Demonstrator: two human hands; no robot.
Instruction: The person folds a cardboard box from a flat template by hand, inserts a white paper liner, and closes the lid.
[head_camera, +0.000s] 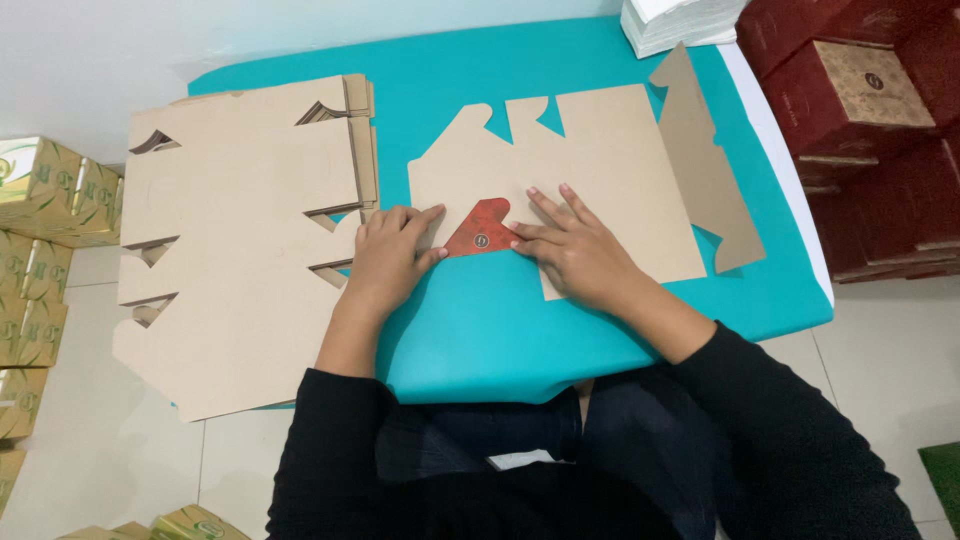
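— So, what have your hands got hold of?

— My left hand (388, 258) lies nearly flat, fingertips pinning the left edge of a red flap (480, 229). My right hand (572, 250) is spread open, palm down, fingers pressing the flap's right edge. Neither grips anything; both just press, I'd say to hold the fold flat.

— Where is the flap?

— Between my hands, folded up onto a tan card blank (590, 180), near the front middle of the teal worktop (480, 330). Its red printed side faces up while the blank shows its plain side.

— Which way does it point?

— Its rounded tip points away from me, a little rightward; its long axis slants from near-left to far-right. The blank's long axis runs left to right.

— And around it?

— Left, a stack of blanks (235, 250), overhanging the worktop's edge, close enough for my left hand. Beyond, on the right, one end panel (705, 170) of the blank is tilted up. Farther right, dark red boxes (860, 100); far left, green and gold boxes (40, 230).
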